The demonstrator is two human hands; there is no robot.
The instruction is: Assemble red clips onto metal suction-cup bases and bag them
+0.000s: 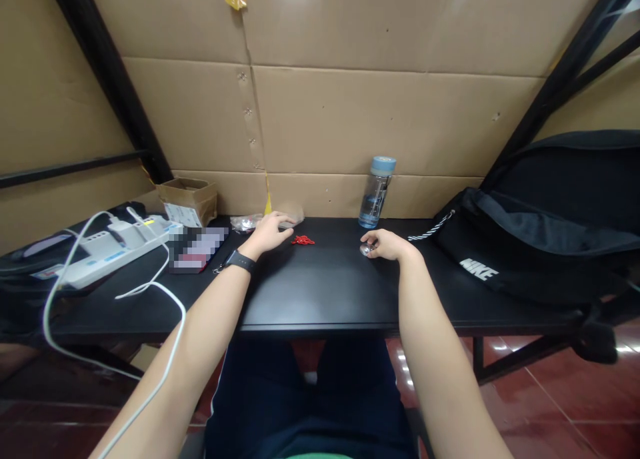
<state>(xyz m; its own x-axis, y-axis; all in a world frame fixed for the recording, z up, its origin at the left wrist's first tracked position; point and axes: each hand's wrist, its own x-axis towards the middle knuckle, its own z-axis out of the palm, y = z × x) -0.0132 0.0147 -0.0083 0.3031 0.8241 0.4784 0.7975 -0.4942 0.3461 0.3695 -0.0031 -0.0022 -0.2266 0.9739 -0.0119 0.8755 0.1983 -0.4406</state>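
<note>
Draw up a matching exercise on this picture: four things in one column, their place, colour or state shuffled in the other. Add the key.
1. Bottle
2. String
3. Watch
4. Bag

A. red, lying between the left hand and the right hand
B. black, with white lettering
C. upright, near the cardboard wall
D. worn on the left wrist

Right pairs: 1-C, 2-A, 3-D, 4-B
</note>
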